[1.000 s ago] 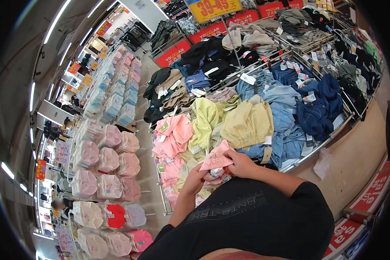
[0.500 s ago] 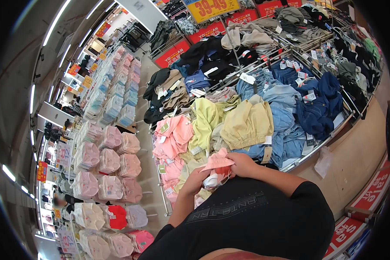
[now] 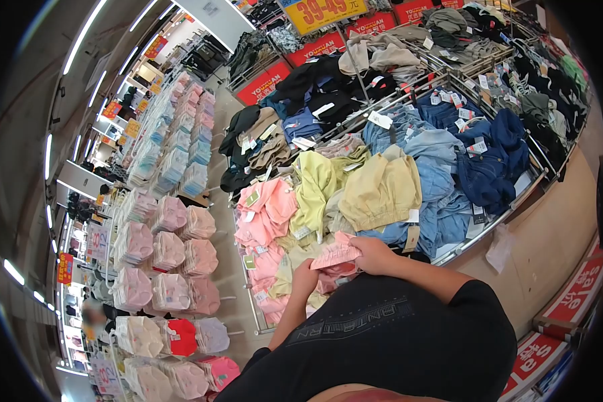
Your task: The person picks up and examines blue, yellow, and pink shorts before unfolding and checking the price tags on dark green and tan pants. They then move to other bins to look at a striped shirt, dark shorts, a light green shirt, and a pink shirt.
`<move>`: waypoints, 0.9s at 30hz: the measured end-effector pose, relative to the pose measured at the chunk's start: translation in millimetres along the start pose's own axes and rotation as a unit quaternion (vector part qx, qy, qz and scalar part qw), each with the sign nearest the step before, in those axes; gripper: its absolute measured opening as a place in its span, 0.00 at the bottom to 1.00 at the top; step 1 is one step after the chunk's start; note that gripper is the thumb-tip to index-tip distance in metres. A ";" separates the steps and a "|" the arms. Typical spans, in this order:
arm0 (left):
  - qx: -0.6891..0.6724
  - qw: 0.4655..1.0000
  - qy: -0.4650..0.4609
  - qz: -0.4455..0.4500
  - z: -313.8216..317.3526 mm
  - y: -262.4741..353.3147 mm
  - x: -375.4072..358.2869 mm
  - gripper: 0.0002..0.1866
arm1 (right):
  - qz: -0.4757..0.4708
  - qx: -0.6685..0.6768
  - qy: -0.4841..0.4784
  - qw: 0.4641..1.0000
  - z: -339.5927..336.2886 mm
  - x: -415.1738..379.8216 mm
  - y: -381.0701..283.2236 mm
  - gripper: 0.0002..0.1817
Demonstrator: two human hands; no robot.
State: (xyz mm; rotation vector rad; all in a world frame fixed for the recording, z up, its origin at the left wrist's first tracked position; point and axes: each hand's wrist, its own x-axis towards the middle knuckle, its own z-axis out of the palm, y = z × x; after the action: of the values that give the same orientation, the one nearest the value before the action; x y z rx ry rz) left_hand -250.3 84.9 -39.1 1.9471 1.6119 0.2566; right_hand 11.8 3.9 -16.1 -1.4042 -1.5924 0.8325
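Close to my body, a pink elastic-waist garment [image 3: 336,252] is stretched between my two hands, its gathered band facing up. My left hand [image 3: 305,276] grips one end of the band with closed fingers. The opposite end is pinched in my right hand [image 3: 374,255]. The lower part of the garment hangs down against my black shirt and is partly hidden. Just beyond my hands lie yellow elastic-waist pants [image 3: 382,191], a lime-green garment [image 3: 313,187] and a heap of pink clothes [image 3: 266,211] with tags.
Blue denim clothes [image 3: 442,161] lie at the right of the metal-railed bin [image 3: 479,238]. Black garments [image 3: 321,84] are heaped farther back under a yellow price sign [image 3: 321,13]. On the left stands a rack of hanging pastel underwear [image 3: 169,251]. Red sale signs [image 3: 576,288] are at right.
My left hand has shifted slightly, and the pink waistband is now pulled flatter and wider between my hands. The white-and-red part seen below it before is no longer visible.
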 end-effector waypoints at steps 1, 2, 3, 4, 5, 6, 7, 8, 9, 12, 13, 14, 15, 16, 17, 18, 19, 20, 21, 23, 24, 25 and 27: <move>-0.017 1.000 0.011 -0.012 0.9 -6.9 -0.1 0.16 | 0.010 0.000 -0.008 1.000 -1.7 1.0 -1.7 0.15; -0.024 0.999 0.013 -0.023 4.0 -22.5 4.0 0.16 | 0.019 0.001 -0.018 1.000 -4.2 1.9 -4.5 0.15; -0.031 0.999 0.015 -0.036 8.6 -43.1 11.7 0.15 | 0.029 0.001 -0.029 0.999 -5.2 2.2 -6.3 0.15; -0.039 0.998 0.016 -0.047 10.2 -52.9 15.5 0.15 | 0.025 -0.002 -0.032 0.999 -3.2 2.6 -5.4 0.15; -0.057 0.997 0.016 -0.051 13.2 -62.5 17.7 0.15 | 0.021 -0.004 -0.035 0.999 0.1 3.3 -3.2 0.14; -0.075 0.996 0.016 -0.054 13.4 -66.2 17.9 0.15 | 0.016 -0.006 -0.038 0.999 2.3 3.7 -3.3 0.14; -0.093 0.994 0.016 -0.056 13.9 -69.2 18.7 0.14 | 0.017 -0.008 -0.041 0.999 2.7 3.8 -4.1 0.14; -0.103 0.992 0.009 -0.066 16.0 -71.4 19.2 0.15 | 0.017 -0.010 -0.044 0.999 2.0 4.0 -5.9 0.14; -0.113 0.991 0.001 -0.074 19.9 -73.3 19.0 0.15 | 0.018 -0.013 -0.047 0.999 1.2 4.2 -7.6 0.14; -0.115 0.991 -0.009 -0.063 36.9 -87.9 20.2 0.16 | 0.034 -0.006 -0.059 0.998 -0.8 3.5 -10.5 0.16; -0.111 0.992 -0.011 -0.053 43.6 -95.4 22.4 0.16 | 0.037 -0.007 -0.057 0.998 -2.6 3.3 -11.4 0.17; -0.075 0.997 -0.008 -0.034 48.6 -103.6 24.9 0.17 | 0.040 -0.007 -0.056 0.998 -3.9 2.9 -12.9 0.18; -0.067 0.997 -0.017 -0.031 46.0 -97.9 23.0 0.18 | 0.043 -0.006 -0.055 0.998 -4.6 2.7 -13.7 0.19; -0.058 0.998 -0.025 -0.028 39.5 -84.9 17.7 0.20 | 0.034 0.004 -0.035 0.999 -3.6 2.7 -12.1 0.19; -0.050 0.998 -0.033 -0.026 36.0 -77.4 14.4 0.21 | 0.026 0.015 -0.015 0.999 -1.8 2.8 -8.9 0.19; -0.095 0.992 -0.076 -0.027 36.3 -78.5 13.6 0.23 | 0.017 0.026 0.005 1.000 -1.8 2.9 -9.1 0.19; -0.139 0.983 -0.119 -0.028 36.4 -80.0 12.4 0.26 | 0.020 0.032 0.004 0.999 -3.2 2.4 -10.0 0.20; -0.181 0.970 -0.162 -0.028 36.4 -81.2 11.2 0.28 | 0.023 0.038 0.003 0.999 -5.9 2.0 -11.7 0.21; -0.187 0.967 -0.168 -0.038 34.6 -79.0 8.2 0.29 | 0.026 0.044 0.004 0.999 -8.2 2.4 -13.3 0.21; -0.197 0.962 -0.179 -0.056 31.3 -74.9 0.8 0.33 | 0.045 0.049 0.050 0.997 -9.1 3.9 -5.2 0.23; -0.167 0.972 -0.148 -0.070 36.2 -90.1 2.4 0.34 | 0.054 0.052 0.071 0.995 -10.0 4.6 -2.0 0.23; -0.137 0.980 -0.116 -0.084 45.3 -118.2 7.4 0.36 | 0.069 0.084 0.074 0.991 -16.4 5.6 -4.5 0.24; -0.077 0.985 -0.085 -0.131 56.6 -153.7 6.0 0.39 | 0.098 0.146 0.080 0.981 -32.0 6.5 -12.9 0.24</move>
State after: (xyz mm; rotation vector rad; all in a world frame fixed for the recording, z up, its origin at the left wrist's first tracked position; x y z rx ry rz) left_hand -348.1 86.5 -170.6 1.5770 1.6607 0.1036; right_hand 34.9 6.9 10.2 -1.3884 -1.1693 0.9975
